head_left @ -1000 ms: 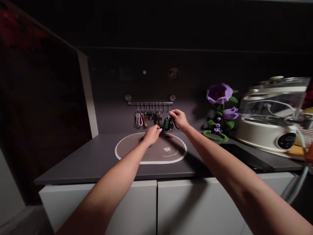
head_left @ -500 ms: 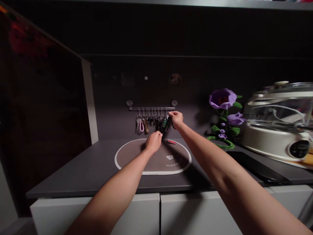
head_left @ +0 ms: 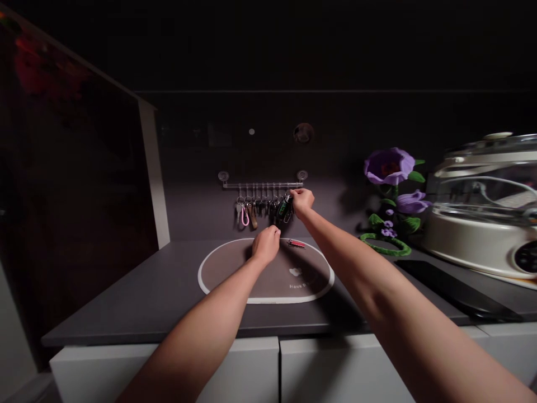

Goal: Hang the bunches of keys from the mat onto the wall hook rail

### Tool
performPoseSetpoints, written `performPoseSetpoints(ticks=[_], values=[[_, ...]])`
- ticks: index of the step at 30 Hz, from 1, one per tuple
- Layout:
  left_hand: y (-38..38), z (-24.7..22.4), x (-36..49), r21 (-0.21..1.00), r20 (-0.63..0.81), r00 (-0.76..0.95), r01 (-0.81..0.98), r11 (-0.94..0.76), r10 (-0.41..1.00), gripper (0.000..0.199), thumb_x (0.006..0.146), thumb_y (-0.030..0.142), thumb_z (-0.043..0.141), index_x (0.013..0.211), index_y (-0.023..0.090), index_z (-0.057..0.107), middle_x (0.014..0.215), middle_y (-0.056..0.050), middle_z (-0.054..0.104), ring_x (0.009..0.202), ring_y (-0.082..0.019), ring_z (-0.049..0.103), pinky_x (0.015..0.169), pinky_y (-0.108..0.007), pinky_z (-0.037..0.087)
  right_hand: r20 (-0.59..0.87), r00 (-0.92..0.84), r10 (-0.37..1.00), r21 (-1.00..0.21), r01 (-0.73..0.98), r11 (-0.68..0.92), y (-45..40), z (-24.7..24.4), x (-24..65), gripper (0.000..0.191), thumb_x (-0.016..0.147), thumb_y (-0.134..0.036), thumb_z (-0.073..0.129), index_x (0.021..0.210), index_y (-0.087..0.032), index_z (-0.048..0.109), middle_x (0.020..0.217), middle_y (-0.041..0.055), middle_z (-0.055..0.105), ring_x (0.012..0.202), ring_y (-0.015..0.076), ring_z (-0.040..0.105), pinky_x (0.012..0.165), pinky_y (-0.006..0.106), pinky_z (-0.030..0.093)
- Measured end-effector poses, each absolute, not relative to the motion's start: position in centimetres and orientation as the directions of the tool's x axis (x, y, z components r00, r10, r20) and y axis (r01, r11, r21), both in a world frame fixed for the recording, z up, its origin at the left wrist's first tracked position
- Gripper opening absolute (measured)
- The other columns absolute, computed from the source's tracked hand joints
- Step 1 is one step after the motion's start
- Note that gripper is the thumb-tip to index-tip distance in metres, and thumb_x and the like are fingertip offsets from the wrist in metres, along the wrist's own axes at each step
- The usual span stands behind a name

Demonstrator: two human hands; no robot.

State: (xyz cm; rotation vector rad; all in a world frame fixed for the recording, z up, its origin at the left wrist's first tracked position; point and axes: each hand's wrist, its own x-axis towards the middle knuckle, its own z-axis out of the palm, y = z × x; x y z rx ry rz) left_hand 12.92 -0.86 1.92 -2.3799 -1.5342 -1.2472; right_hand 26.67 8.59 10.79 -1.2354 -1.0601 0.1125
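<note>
A clear hook rail (head_left: 263,185) on the dark back wall carries several bunches of keys (head_left: 262,208), with a pink loop (head_left: 245,216) and a brown tag (head_left: 253,217) among them. At the rail's right end my right hand (head_left: 302,201) pinches the top of a key bunch with a green-marked black fob (head_left: 283,210); its ring is mostly hidden by the fingers. My left hand (head_left: 267,244) is closed just below the keys, over the back of the mat; whatever its fingers hold cannot be made out. A small red object (head_left: 296,244), like a pocketknife, lies on the mat.
An oval brown mat (head_left: 235,274) with a white rim lies on the dark counter (head_left: 138,296). To the right stand purple artificial flowers (head_left: 390,166) with a green ring base, a flat black object (head_left: 448,285) and a white appliance (head_left: 470,238) with a clear upper part.
The view has shifted slightly, so the flowers and appliance appear farther right. Both hands keep nearly the same places, the right at the rail's end and the left below the keys.
</note>
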Motion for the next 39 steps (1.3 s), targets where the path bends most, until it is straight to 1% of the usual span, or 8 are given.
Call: performPoseSetpoints(ticks=[4, 8, 11, 18, 25, 32, 35, 39], values=[[-0.8, 1.9, 12.9, 0.365, 0.647, 0.181, 0.780, -0.509, 0.741, 0.025, 0.087, 0.025, 0.036, 0.086, 0.018, 0.059, 0.089, -0.008, 0.066, 0.084, -0.018, 0.059, 0.073, -0.027, 0.040, 0.575, 0.574, 0.583, -0.817, 0.435, 0.378, 8.3, 10.7, 26.5, 0.018, 0.064, -0.031, 0.061, 0.069, -0.016, 0.069, 0.075, 0.0091, 0.069, 0.068, 0.0188, 0.060, 0.066, 0.028, 0.043], [-0.9, 1.9, 12.9, 0.366, 0.641, 0.177, 0.785, -0.500, 0.747, 0.025, 0.087, 0.025, 0.035, 0.087, 0.018, 0.059, 0.089, -0.008, 0.065, 0.084, -0.017, 0.059, 0.073, -0.026, 0.040, 0.526, 0.608, 0.594, -0.850, 0.344, 0.399, 8.1, 10.5, 26.5, 0.016, 0.062, -0.030, 0.063, 0.068, -0.016, 0.068, 0.075, 0.0078, 0.069, 0.068, 0.0180, 0.061, 0.064, 0.027, 0.043], [-0.8, 1.9, 12.9, 0.365, 0.638, 0.176, 0.788, -0.496, 0.750, 0.025, 0.087, 0.026, 0.036, 0.087, 0.018, 0.059, 0.088, -0.008, 0.065, 0.084, -0.017, 0.059, 0.073, -0.026, 0.040, 0.484, 0.626, 0.611, -0.873, 0.299, 0.384, 7.9, 10.2, 26.6, 0.014, 0.061, -0.029, 0.064, 0.068, -0.016, 0.067, 0.074, 0.0069, 0.068, 0.067, 0.0177, 0.061, 0.062, 0.027, 0.044], [-0.7, 1.8, 12.8, 0.355, 0.644, 0.179, 0.791, -0.498, 0.744, 0.025, 0.087, 0.025, 0.036, 0.087, 0.018, 0.060, 0.087, -0.008, 0.065, 0.082, -0.018, 0.059, 0.072, -0.027, 0.040, 0.451, 0.605, 0.656, -0.890, 0.253, 0.379, 7.5, 9.6, 26.8, 0.012, 0.061, -0.027, 0.064, 0.067, -0.016, 0.065, 0.075, 0.0064, 0.068, 0.067, 0.0169, 0.060, 0.062, 0.026, 0.044], [-0.8, 1.7, 12.9, 0.363, 0.638, 0.187, 0.783, -0.506, 0.747, 0.024, 0.086, 0.024, 0.037, 0.087, 0.018, 0.060, 0.088, -0.008, 0.065, 0.083, -0.017, 0.059, 0.073, -0.026, 0.040, 0.499, 0.512, 0.699, -0.866, 0.256, 0.430, 7.7, 9.0, 27.3, 0.017, 0.065, -0.023, 0.058, 0.077, -0.014, 0.065, 0.082, 0.0058, 0.068, 0.073, 0.0142, 0.060, 0.071, 0.025, 0.044], [-0.7, 1.5, 12.9, 0.368, 0.642, 0.224, 0.750, -0.550, 0.734, 0.023, 0.086, 0.023, 0.038, 0.086, 0.018, 0.060, 0.088, -0.008, 0.065, 0.084, -0.016, 0.058, 0.075, -0.026, 0.041, 0.505, 0.427, 0.750, -0.862, 0.208, 0.462, 6.7, 8.4, 27.9, 0.024, 0.067, -0.015, 0.053, 0.087, -0.012, 0.064, 0.088, 0.0074, 0.067, 0.074, 0.0119, 0.060, 0.074, 0.025, 0.047], [-0.6, 1.5, 13.0, 0.370, 0.646, 0.245, 0.728, -0.577, 0.723, 0.023, 0.085, 0.023, 0.039, 0.087, 0.017, 0.061, 0.088, -0.007, 0.065, 0.085, -0.016, 0.058, 0.077, -0.026, 0.041, 0.523, 0.405, 0.750, -0.852, 0.244, 0.463, 5.5, 7.9, 28.0, 0.024, 0.068, -0.014, 0.052, 0.089, -0.012, 0.063, 0.091, 0.0069, 0.067, 0.078, 0.0122, 0.060, 0.078, 0.026, 0.047], [-0.4, 1.3, 13.0, 0.369, 0.652, 0.283, 0.692, -0.620, 0.704, 0.021, 0.084, 0.021, 0.041, 0.087, 0.016, 0.061, 0.088, -0.008, 0.065, 0.084, -0.017, 0.057, 0.077, -0.027, 0.042, 0.546, 0.432, 0.718, -0.837, 0.305, 0.454, 4.1, 6.4, 28.2, 0.025, 0.069, -0.014, 0.053, 0.092, -0.012, 0.062, 0.097, 0.0076, 0.066, 0.086, 0.0126, 0.060, 0.082, 0.025, 0.045]])
